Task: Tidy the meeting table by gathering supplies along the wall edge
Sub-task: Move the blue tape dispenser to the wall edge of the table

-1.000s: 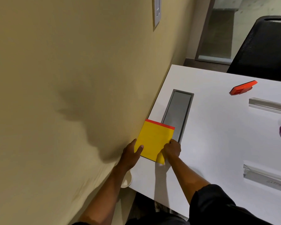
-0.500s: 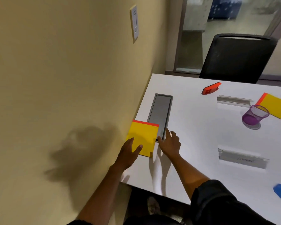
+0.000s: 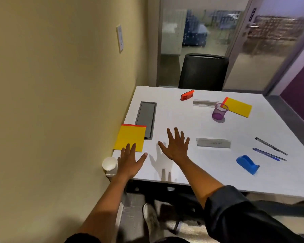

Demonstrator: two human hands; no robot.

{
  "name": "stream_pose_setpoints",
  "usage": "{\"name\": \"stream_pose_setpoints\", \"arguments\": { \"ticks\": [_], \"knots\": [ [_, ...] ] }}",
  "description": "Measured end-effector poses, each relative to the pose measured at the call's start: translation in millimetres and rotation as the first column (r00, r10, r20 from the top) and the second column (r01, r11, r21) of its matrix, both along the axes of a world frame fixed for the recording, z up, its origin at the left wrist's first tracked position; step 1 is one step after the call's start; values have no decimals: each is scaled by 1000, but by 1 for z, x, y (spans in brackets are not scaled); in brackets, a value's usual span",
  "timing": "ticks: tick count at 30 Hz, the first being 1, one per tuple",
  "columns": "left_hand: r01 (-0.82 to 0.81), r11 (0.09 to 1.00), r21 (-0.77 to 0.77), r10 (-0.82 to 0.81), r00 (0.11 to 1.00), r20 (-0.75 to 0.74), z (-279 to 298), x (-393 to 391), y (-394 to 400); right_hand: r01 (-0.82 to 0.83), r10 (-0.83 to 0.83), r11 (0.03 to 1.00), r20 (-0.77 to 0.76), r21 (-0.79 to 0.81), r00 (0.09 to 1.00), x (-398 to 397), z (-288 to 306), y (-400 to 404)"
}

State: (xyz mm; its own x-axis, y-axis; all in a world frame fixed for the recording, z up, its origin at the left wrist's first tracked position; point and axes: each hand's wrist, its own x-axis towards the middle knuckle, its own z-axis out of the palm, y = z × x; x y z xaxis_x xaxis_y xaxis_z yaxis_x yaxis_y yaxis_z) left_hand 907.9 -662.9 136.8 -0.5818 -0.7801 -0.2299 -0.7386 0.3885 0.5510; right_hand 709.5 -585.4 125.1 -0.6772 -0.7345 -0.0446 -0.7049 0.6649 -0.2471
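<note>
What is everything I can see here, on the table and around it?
notepad: 1, yellow with red strip, against the wall
second notepad: 1, yellow with red strip, far side
mesh cup: 1, purple, beside the second notepad
stapler: 1, orange-red, far edge
name holders: 2, clear, mid-table
pens: 2, dark and blue, right side
tape dispenser: 1, blue, near right
cable hatch: 1, grey, set into table
paper cup: 1, white, at the table's near corner by the wall
chair: 1, black, far end
left hand: open, fingertips at the notepad
right hand: open, fingers spread
</note>
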Motion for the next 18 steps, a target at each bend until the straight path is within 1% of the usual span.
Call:
{"name": "stream_pose_setpoints", "arguments": {
  "ticks": [6, 12, 18],
  "knots": [
    [91, 996, -20, -91, 996, -25, 19, -19, 52, 107, -108, 994, -24, -30, 994, -7, 26, 77],
    [220, 975, -24, -221, 972, -81, 33, -60, 110, 229, -232, 972, -71, -44, 970, -41, 50, 160],
    [365, 931, -6, -365, 929, -55, 33, -106, 178, 362, -366, 931, -89, -54, 927, -72, 64, 249]
  ]
}}
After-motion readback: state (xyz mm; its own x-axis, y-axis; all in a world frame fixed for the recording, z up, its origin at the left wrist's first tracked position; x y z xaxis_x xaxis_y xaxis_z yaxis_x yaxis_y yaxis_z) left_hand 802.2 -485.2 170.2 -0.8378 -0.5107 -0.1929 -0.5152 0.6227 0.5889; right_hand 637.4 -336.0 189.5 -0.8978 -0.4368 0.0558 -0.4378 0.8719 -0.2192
